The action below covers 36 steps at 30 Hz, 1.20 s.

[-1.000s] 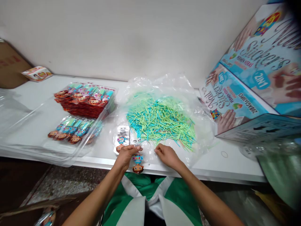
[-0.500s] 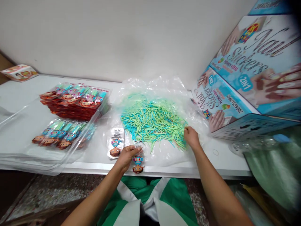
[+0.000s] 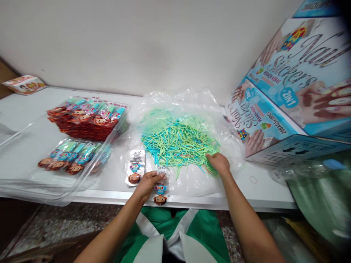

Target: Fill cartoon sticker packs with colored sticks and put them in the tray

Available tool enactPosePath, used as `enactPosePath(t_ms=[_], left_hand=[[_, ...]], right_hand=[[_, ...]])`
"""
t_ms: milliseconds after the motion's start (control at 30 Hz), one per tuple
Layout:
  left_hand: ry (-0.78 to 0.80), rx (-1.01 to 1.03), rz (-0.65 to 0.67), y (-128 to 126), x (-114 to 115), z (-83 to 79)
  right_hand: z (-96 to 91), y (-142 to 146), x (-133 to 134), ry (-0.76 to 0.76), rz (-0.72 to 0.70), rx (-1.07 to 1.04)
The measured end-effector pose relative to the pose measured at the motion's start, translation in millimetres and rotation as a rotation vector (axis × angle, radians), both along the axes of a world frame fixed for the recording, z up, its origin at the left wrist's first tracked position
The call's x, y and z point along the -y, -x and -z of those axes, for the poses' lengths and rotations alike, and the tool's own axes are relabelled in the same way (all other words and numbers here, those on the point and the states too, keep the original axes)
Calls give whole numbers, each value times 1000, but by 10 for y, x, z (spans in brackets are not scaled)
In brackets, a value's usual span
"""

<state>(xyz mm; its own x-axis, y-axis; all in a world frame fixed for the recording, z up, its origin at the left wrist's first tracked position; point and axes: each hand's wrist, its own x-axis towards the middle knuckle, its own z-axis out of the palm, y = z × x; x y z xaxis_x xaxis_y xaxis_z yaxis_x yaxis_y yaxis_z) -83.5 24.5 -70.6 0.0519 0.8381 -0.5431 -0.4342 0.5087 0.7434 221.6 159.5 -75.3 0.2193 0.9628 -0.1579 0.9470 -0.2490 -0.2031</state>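
My left hand (image 3: 150,183) pinches a small clear sachet (image 3: 160,190) printed with a cartoon face and the word "Stick", at the table's front edge. My right hand (image 3: 219,163) is closed at the right edge of a heap of thin green and blue sticks (image 3: 181,140); whether a stick is between its fingertips is too small to tell. The heap lies on a crumpled clear plastic bag (image 3: 192,182). Just left of my left hand, a few flat matching sachets (image 3: 135,168) lie on the table.
A clear plastic tray (image 3: 63,191) at the left holds filled sachets (image 3: 82,115), some stacked high. Large "Nail Stickers" boxes (image 3: 290,84) stand at the right, near a plastic bottle (image 3: 301,171). A rubber band (image 3: 253,179) lies on the table. A small box (image 3: 25,84) sits far left.
My right hand has shifted left along the edge of the stick heap. My left hand keeps the sachet in nearly the same place.
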Motion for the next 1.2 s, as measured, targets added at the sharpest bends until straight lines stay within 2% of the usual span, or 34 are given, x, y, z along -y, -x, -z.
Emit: enactPosePath(t_ms=[200,333,633,867,1033,1200], left_hand=[[3,-18,13,-16,-19,4],[8,-22,17,-8,-16,19],[21,-14,21,-18,-16,-17],[2,-3,15,-13,-5,-6],[15,-1,15,-14,-9,19],[3,-1,13,-18,-7,33]], right_hand=[[36,148,-187,28,-22,-42],[1,140,-238,-43,-77,-112],[-73,169,-34,-377,-124,-313],[-69,59,-71,-478,-57,-492],[-57,-57,-97,-501,26,-702],[-30,203,150,-547,23,-870]])
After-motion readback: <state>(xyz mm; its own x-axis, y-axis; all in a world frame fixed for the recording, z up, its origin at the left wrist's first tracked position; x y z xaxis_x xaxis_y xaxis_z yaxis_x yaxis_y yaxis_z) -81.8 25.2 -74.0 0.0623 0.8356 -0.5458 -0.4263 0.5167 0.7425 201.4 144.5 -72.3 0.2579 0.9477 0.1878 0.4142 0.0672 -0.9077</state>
